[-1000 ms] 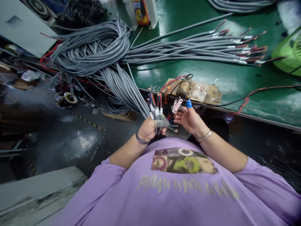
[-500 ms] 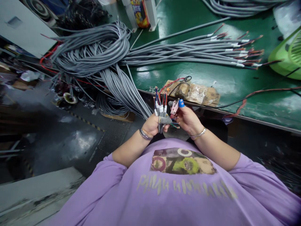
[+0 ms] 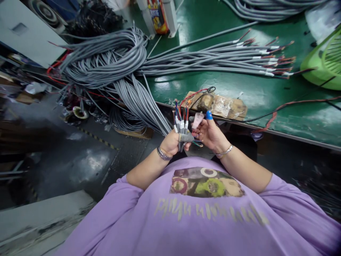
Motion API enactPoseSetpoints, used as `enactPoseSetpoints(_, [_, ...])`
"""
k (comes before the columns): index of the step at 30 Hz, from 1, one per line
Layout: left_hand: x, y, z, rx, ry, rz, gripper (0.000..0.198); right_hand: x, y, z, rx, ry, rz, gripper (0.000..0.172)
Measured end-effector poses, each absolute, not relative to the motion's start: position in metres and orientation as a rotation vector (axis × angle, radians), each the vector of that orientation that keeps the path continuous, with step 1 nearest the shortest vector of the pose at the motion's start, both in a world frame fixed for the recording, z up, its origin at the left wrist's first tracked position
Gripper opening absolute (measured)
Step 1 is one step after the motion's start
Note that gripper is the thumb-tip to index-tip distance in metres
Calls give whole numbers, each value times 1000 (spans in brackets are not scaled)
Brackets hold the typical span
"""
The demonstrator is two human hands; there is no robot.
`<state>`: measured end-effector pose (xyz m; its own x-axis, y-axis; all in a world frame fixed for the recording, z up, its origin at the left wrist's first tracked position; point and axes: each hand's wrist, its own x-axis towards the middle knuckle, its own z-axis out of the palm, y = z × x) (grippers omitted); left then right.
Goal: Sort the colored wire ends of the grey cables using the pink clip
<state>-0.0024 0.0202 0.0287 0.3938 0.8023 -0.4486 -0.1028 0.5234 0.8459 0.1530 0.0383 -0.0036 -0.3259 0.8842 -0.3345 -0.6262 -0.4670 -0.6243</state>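
Observation:
My left hand (image 3: 170,142) is closed around a bundle of grey cables (image 3: 181,127), whose white-banded ends point up with red, blue and orange wire cores bared. A grey wrap covers one finger of this hand. Close beside it, my right hand (image 3: 211,135) has its fingers curled and its thumb, in a blue finger cover (image 3: 209,115), raised. A small pinkish-white clip-like tool (image 3: 197,121) sits at the right fingers; its exact kind is unclear. Thin coloured wire ends (image 3: 197,143) stick out between the two hands, and the fingertips there are partly hidden.
A large coil of grey cable (image 3: 103,60) lies on the green table (image 3: 213,83), its stripped ends reaching right. A worn wooden block (image 3: 226,106) lies at the table's edge. At the right stand a green basket (image 3: 323,60) and a red-black cord (image 3: 274,115).
My right thumb has lifted slightly, and the pinkish tool has turned and blurred between the hands. My left hand keeps its hold on the cable bundle.

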Motion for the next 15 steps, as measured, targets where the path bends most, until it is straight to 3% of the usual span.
enactPoseSetpoints(4, [-2, 7, 34, 889, 1023, 754, 28, 157, 37, -2, -794, -502, 1985, 63])
enactPoseSetpoints(10, [2, 0, 34, 897, 1090, 859, 28, 156, 35, -5, -814, -532, 1845, 35])
enactPoseSetpoints(15, [8, 5, 32, 852, 1100, 887, 27, 151, 38, -15, -814, -553, 1782, 51])
